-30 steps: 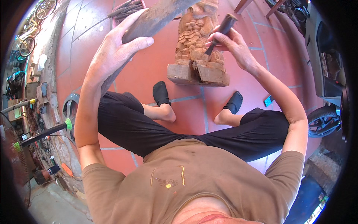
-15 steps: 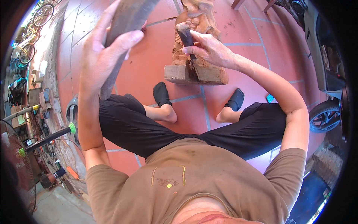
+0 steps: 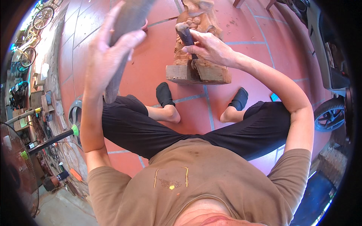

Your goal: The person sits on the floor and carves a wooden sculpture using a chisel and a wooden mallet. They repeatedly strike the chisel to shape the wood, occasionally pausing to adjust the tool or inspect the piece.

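My left hand (image 3: 107, 56) is wrapped round a long, dark wooden mallet (image 3: 130, 22), raised at the left and slightly smeared by motion. The mallet's upper end runs out of the picture. In front of me stands a carved wood sculpture (image 3: 201, 20) on a thick, split block base (image 3: 213, 74). My right hand (image 3: 213, 48) grips a chisel (image 3: 184, 34) with a dark shaft and a pale, battered top. It is held upright against the carving's lower part, just above the base; its cutting tip cannot be made out. Mallet and chisel are apart.
My socked feet (image 3: 164, 94) rest on red floor tiles (image 3: 147, 67) either side of the base. A standing fan (image 3: 17, 162) and cluttered tools line the left side. A motorbike wheel (image 3: 330, 116) stands at the right. A small blue-green object (image 3: 274, 97) lies near my right knee.
My left hand and the mallet have shifted slightly to the right. The right hand still holds the chisel in nearly the same spot on the carving.
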